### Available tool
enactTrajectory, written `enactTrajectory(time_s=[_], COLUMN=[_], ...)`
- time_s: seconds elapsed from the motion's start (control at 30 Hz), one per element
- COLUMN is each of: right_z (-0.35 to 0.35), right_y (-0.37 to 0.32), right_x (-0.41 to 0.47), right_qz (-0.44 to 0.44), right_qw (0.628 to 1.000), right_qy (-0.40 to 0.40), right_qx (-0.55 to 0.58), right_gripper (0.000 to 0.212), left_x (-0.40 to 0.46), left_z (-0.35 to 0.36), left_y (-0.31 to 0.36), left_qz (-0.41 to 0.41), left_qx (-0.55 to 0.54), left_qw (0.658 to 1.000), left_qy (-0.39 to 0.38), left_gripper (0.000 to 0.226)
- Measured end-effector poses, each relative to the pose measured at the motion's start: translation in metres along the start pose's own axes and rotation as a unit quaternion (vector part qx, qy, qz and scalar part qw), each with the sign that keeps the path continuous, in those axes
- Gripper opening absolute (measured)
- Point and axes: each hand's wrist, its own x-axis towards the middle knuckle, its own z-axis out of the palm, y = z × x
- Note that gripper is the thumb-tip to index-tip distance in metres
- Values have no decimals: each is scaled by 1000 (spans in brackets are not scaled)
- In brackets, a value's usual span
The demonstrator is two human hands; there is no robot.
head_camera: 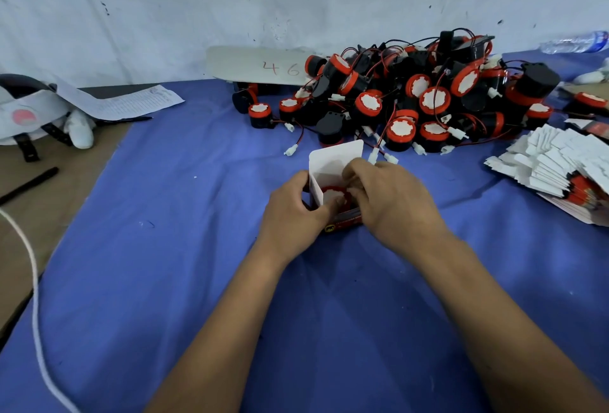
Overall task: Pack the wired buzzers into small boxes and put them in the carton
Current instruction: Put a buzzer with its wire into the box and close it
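The left hand (293, 205) grips the small open white-flapped cardboard box (333, 178), just in front of the heap of red-and-black wired buzzers (412, 96). The right hand (389, 195), fingers curled, presses a red-rimmed buzzer (334, 195) inside the box.

A red-and-black buzzer (334, 194) is seated in an open small box (333, 165), its white flap raised, mid-cloth. More wired buzzers (418, 96) are heaped toward the far edge; flattened boxes (557, 165) are stacked at the right edge.

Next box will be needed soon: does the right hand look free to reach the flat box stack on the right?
Probably not yet: the right hand is busy at the small box; the cloth toward the flat box stack looks unobstructed.
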Motion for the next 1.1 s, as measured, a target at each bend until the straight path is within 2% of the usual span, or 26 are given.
enactTrajectory(time_s=[0.17, 0.3, 0.4, 0.53, 0.67, 0.77, 0.87, 1.03, 1.1], right_z=[-3, -4, -1, 3, 2, 2, 2, 0, 2], right_y=[1, -1, -1, -2, -5, -5, 2, 4, 0], right_x=[-1, 2, 2, 0, -3, -4, -5, -7, -8], right_qz=[20, 1, -17, -3, 36, -2, -56, -86, -88], right_qw=[997, 1000, 1000, 999, 995, 996, 994, 994, 994], right_qy=[42, 2, -5, 46, 93, 39, -9, -28, -22], right_qx=[54, -17, 3, 7, -18, -83, -93, -58, -66], right_gripper=[18, 25, 34, 23, 20, 20, 24, 26, 21], left_x=[2, 0, 1, 3, 2, 1, 1, 5, 5], left_z=[1, 1, 0, 0, 0, 0, 1, 3, 3], left_y=[-3, 0, -1, -4, -3, -2, -3, -9, -10], left_qz=[-9, -13, -16, -6, -5, -14, -14, 4, 9], left_qx=[6, 9, 4, 5, 3, 0, -1, -2, -12], left_qw=[1000, 1000, 999, 999, 1000, 999, 999, 996, 994], left_qy=[6, 13, 35, 35, 27, 29, 39, 94, 113], left_gripper=[25, 31, 35, 22, 33, 36, 38, 22, 27])
